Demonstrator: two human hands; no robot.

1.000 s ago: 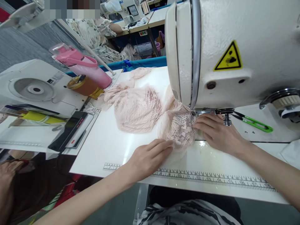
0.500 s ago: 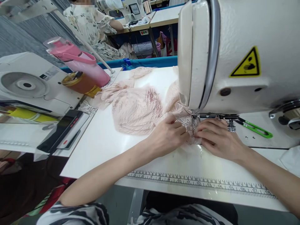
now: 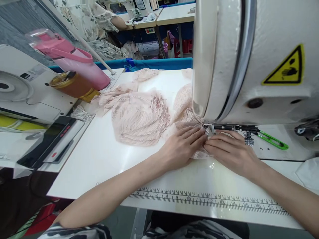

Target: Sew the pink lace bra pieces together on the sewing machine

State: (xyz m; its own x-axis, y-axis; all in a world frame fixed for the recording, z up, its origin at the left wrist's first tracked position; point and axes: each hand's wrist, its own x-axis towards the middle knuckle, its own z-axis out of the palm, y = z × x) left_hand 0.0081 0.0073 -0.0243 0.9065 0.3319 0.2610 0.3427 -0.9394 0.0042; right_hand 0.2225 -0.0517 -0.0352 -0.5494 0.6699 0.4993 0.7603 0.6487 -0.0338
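A pale pink lace garment [image 3: 141,116] lies spread on the white sewing table [image 3: 104,159], its right end tucked under the head of a white sewing machine [image 3: 249,59]. My left hand [image 3: 180,146] lies on the lace just left of the needle, fingers stretched out and pressing it flat. My right hand [image 3: 230,152] rests opposite it, fingers extended toward the presser foot [image 3: 208,127], fingertips on the lace edge. The fingertips of the two hands nearly meet.
Green thread snips [image 3: 271,141] lie behind my right hand. A pink bottle [image 3: 72,63] and a brown jar [image 3: 71,84] stand at the left by a control panel [image 3: 50,141]. A printed ruler [image 3: 209,200] runs along the front edge. Another person sits at the back.
My left hand slid from the table's front up onto the lace beside the needle and flattened. My right hand stayed near the presser foot. The camera moved closer to the machine.
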